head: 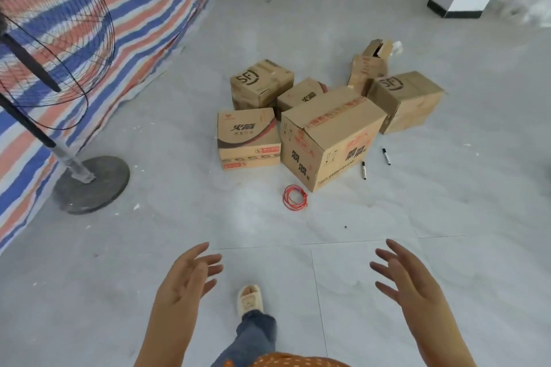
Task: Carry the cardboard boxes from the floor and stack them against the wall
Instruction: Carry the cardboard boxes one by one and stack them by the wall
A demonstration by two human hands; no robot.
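Fingers are spread wide and nothing is held by the bare left hand or the bare right hand, so the approach is judged under way, a grasp being called for next on the far cluster of brown cardboard boxes, two marked "SF".

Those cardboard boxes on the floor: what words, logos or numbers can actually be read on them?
"SF" on the back-left box.
"SF" again on the right-hand box.
Front-left box: dark brush-style characters and red labels, too blurred to read.
Large middle box: bold black characters and red print, not legible.
Small centre box: dark mark, unreadable.
No numbers can be read.
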